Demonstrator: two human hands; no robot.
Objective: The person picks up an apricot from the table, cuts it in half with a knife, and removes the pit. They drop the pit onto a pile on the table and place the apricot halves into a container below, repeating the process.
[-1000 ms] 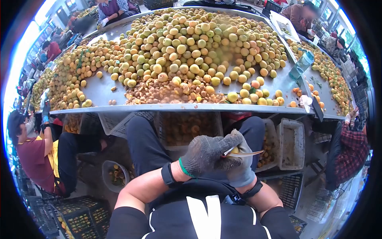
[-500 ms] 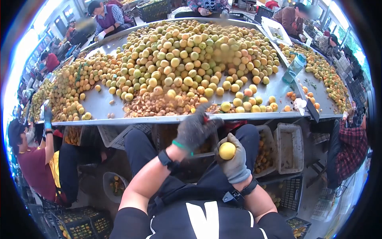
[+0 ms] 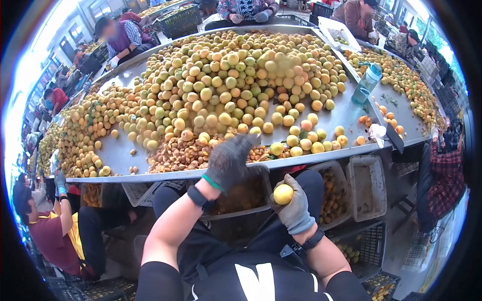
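Note:
My right hand (image 3: 293, 203), in a grey glove, is closed around a yellow apricot (image 3: 283, 194) above my lap. My left hand (image 3: 231, 163) wears a dark glove with a green cuff and is somewhat blurred at the table's front edge. Its fingers look stretched out and apart, with nothing visible in them. Just beyond it lies a heap of small brownish-orange pieces (image 3: 178, 153), perhaps pits or cut fruit. A large pile of whole apricots (image 3: 216, 75) covers the metal table (image 3: 331, 120) behind. Several loose apricots (image 3: 305, 144) sit to the right of the heap.
A teal bottle (image 3: 367, 84) stands on the divider at right, near a crumpled white item (image 3: 377, 134). Below the table edge are a fruit-filled tub (image 3: 346, 200) and a pale crate (image 3: 369, 188). Co-workers sit around; one in maroon (image 3: 52, 241) is at left.
My left hand has moved left and slightly down. My right hand still holds the apricot, nearly in place. The camera view has shifted, with the table edge now tilted.

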